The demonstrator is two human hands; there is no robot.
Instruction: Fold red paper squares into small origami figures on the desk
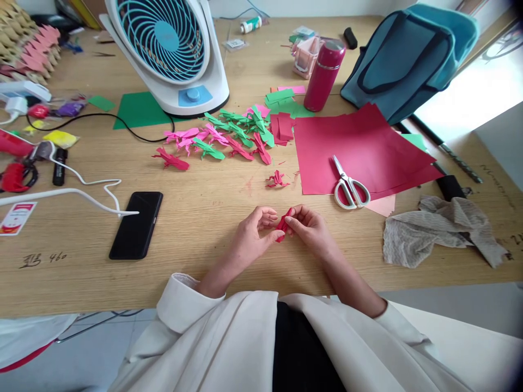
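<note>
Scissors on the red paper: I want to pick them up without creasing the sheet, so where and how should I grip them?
Probably by the white handle loops, coming from the near side with the right hand. The scissors lie flat, loops at the near end and blades pointing away; the loops also reach past the near edge of the red paper.

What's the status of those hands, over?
Right hand pinching small folded red paper; left hand close against it, grip unclear. Red paper figure just beyond the hands; white-handled scissors off to the right.
</note>
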